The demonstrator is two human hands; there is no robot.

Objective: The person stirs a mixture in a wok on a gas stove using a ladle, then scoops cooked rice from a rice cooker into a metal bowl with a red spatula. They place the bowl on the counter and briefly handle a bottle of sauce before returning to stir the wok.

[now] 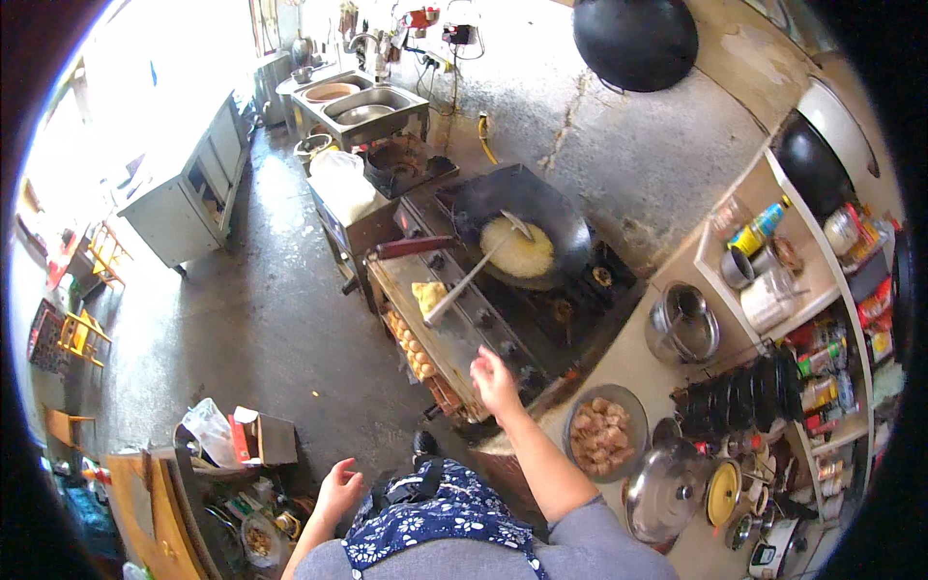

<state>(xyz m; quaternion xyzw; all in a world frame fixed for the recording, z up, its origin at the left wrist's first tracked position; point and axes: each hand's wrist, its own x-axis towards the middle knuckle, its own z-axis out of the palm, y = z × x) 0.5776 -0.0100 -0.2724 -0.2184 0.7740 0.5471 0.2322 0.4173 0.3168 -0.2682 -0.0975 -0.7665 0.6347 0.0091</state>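
My right hand (495, 384) is over the front ledge of the steel stove (464, 341), with its fingers loosely bent and nothing visible in them. Low at my left side hangs my left hand (339, 489), fingers apart and empty. A black wok (569, 232) on the stove holds a pale yellow, foamy liquid (518, 250). A long-handled metal cooking tool (475, 283) has its head in the wok and its handle end over the ledge, near a folded yellow cloth (429, 297). Chunks of raw meat (600, 435) fill a metal bowl on the counter to my right.
Eggs (411, 348) sit below the stove's front ledge. A steel pot (683, 322), a lidded pan (665, 493) and crowded shelves (786, 312) line the right. Beyond the stove is a double sink (370, 109). A cardboard box (272, 438) stands at lower left.
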